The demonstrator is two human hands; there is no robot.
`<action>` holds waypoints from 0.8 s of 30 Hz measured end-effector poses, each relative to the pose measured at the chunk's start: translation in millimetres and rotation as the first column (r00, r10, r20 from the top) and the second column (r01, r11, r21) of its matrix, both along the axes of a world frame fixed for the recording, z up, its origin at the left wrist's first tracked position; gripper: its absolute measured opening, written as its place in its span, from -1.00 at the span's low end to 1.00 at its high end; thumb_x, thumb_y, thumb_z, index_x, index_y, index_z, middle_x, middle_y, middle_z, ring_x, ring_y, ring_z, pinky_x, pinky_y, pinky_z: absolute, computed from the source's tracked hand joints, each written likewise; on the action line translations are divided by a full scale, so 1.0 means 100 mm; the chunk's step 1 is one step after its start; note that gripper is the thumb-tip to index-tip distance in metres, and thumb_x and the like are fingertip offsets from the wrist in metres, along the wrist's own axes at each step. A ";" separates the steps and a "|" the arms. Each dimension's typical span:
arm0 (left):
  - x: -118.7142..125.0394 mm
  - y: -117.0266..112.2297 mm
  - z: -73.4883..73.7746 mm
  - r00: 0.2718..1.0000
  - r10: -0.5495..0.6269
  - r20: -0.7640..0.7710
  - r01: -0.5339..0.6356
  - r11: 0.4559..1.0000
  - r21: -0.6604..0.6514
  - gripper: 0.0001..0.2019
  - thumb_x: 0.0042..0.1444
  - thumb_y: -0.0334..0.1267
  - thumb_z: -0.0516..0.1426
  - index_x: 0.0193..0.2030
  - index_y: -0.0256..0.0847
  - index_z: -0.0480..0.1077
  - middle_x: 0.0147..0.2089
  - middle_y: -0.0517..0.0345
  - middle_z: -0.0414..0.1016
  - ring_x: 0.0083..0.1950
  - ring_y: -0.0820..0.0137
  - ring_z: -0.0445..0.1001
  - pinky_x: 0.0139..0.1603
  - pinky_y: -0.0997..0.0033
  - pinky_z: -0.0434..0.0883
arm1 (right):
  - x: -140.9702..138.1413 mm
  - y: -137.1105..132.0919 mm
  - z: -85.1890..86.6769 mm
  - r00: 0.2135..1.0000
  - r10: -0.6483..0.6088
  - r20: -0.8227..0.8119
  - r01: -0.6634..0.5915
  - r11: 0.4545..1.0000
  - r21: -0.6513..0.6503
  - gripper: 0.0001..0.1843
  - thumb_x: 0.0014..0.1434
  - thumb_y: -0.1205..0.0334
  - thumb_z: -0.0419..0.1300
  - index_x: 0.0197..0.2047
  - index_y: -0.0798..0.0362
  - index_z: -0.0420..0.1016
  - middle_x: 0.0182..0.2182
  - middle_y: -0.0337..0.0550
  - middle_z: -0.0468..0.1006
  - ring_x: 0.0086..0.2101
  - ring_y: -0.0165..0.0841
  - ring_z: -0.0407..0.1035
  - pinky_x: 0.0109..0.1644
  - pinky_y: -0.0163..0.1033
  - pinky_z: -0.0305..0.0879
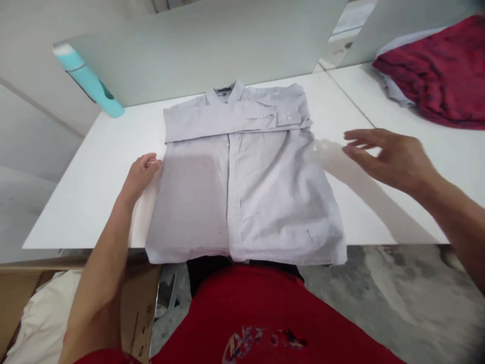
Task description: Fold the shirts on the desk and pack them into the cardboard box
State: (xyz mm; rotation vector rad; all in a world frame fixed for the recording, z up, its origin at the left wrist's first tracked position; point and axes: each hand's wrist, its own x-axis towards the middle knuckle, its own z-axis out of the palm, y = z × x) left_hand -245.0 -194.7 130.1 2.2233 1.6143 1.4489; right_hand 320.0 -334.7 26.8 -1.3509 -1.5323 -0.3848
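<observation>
A light grey long-sleeved shirt (276,182) lies front up on the white table, its collar at the far side and its hem hanging a little over the near edge. One sleeve (223,121) is laid across the chest, with its buttoned cuff toward the right; the other sleeve cannot be made out clearly. Beside the shirt's left edge is my left hand (142,174), fingers loosely bent and fingertips close to the fabric. My right hand (392,156) is raised off the table to the right of the shirt, holding nothing, thumb and fingers apart.
A turquoise cylindrical device (89,81) stands at the table's back left corner. Dark red cloth (439,71) is heaped over grey fabric at the far right. A pale partition (227,45) borders the back. Below left, a cardboard box (140,303) holds off-white cloth (49,318).
</observation>
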 end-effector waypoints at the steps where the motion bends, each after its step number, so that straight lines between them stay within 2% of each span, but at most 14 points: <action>1: -0.09 -0.14 -0.08 1.000 0.005 -0.009 -0.005 1.000 -0.028 -0.69 0.27 -0.04 0.22 0.09 -0.02 0.56 0.18 0.10 0.64 0.17 0.12 0.61 0.29 -0.02 0.49 | -0.03 -0.21 -0.14 0.998 -0.018 -0.066 0.019 1.000 0.017 -0.61 0.41 -0.20 0.21 0.09 -0.17 0.64 -0.04 -0.07 0.68 -0.22 -0.23 0.55 -0.08 -0.13 0.45; 5: -0.33 -0.68 -0.39 0.995 0.071 -0.063 -0.076 0.994 -0.076 -0.63 0.24 0.04 0.25 0.16 0.08 0.54 0.16 0.30 0.64 0.12 0.11 0.61 0.23 -0.16 0.56 | -0.36 -0.86 -0.55 0.916 -0.112 -0.385 0.115 0.993 -0.014 -0.66 0.29 -0.23 0.28 -0.08 -0.20 0.66 -0.26 -0.11 0.68 -0.27 -0.12 0.58 -0.09 0.07 0.48; 7: -0.34 -0.88 -0.54 0.989 0.096 -0.109 -0.093 0.995 0.026 -0.67 0.27 0.07 0.22 0.11 0.11 0.54 0.08 0.31 0.65 0.02 0.12 0.63 0.12 -0.15 0.61 | -0.56 -1.06 -0.68 0.867 -0.102 -0.487 0.092 0.995 -0.044 -0.67 0.23 -0.20 0.33 -0.19 -0.14 0.67 -0.30 -0.09 0.68 -0.35 -0.15 0.58 -0.15 0.06 0.48; 9: -0.25 -1.04 -0.68 0.976 0.098 -0.195 -0.055 0.975 0.216 -0.68 0.31 0.05 0.19 0.12 0.07 0.53 0.06 0.23 0.63 -0.03 0.13 0.64 0.06 -0.13 0.63 | -0.73 -1.20 -0.79 0.846 -0.085 -0.527 0.051 0.996 -0.078 -0.65 0.21 -0.19 0.35 -0.29 -0.08 0.67 -0.36 -0.06 0.68 -0.39 -0.18 0.57 -0.22 -0.01 0.49; 11: -0.07 -1.14 -0.81 0.945 0.088 -0.315 0.036 0.929 0.369 -0.68 0.35 -0.02 0.17 0.17 0.01 0.52 0.10 0.10 0.62 0.06 0.09 0.62 0.12 -0.11 0.60 | -0.88 -1.30 -0.89 0.856 -0.051 -0.515 -0.007 0.994 -0.110 -0.61 0.21 -0.20 0.33 -0.38 -0.06 0.66 -0.45 -0.09 0.65 -0.44 -0.20 0.56 -0.31 -0.07 0.49; 13: 0.19 -1.19 -0.91 0.906 0.059 -0.418 0.142 0.890 0.432 -0.66 0.37 -0.08 0.17 0.21 -0.04 0.51 0.13 -0.01 0.61 0.19 0.05 0.57 0.24 -0.09 0.54 | -1.00 -1.39 -0.99 0.883 -0.007 -0.469 -0.058 0.991 -0.125 -0.60 0.24 -0.18 0.31 -0.41 -0.05 0.64 -0.50 -0.12 0.63 -0.47 -0.22 0.55 -0.39 -0.14 0.48; 15: 0.46 -1.20 -0.98 0.873 -0.006 -0.487 0.242 0.873 0.424 -0.64 0.38 -0.13 0.17 0.26 -0.05 0.50 0.20 -0.07 0.59 0.28 0.04 0.53 0.34 -0.09 0.46 | -1.09 -1.46 -1.09 0.908 0.016 -0.418 -0.071 0.991 -0.117 -0.62 0.29 -0.13 0.29 -0.41 -0.05 0.63 -0.50 -0.15 0.63 -0.46 -0.24 0.55 -0.42 -0.19 0.45; 19: 0.95 -1.15 -1.02 0.815 -0.127 -0.565 0.388 0.844 0.371 -0.60 0.40 -0.12 0.15 0.33 -0.01 0.45 0.28 -0.07 0.55 0.33 0.03 0.49 0.38 -0.11 0.40 | -1.21 -1.56 -1.31 0.927 0.015 -0.374 -0.062 0.992 -0.114 -0.76 0.31 -0.03 0.28 -0.27 -0.06 0.60 -0.45 -0.20 0.64 -0.44 -0.26 0.56 -0.51 -0.26 0.35; 21: 1.15 -1.13 -1.02 0.796 -0.154 -0.585 0.438 0.814 0.382 -0.61 0.41 -0.11 0.15 0.33 -0.02 0.44 0.28 -0.07 0.55 0.32 0.05 0.50 0.36 -0.07 0.41 | -1.27 -1.56 -1.39 0.931 0.022 -0.365 -0.066 0.992 -0.108 -0.80 0.29 0.00 0.29 -0.18 -0.06 0.58 -0.41 -0.20 0.65 -0.45 -0.28 0.54 -0.55 -0.26 0.32; 24: 1.42 -1.20 -1.08 0.773 -0.199 -0.603 0.516 0.749 0.415 -0.64 0.42 -0.13 0.15 0.30 -0.05 0.44 0.26 -0.05 0.58 0.29 0.11 0.53 0.33 0.03 0.42 | -1.35 -1.52 -1.44 0.934 0.006 -0.356 -0.040 0.995 -0.089 -0.79 0.29 0.04 0.28 -0.09 -0.06 0.55 -0.31 -0.17 0.68 -0.44 -0.29 0.55 -0.48 -0.23 0.39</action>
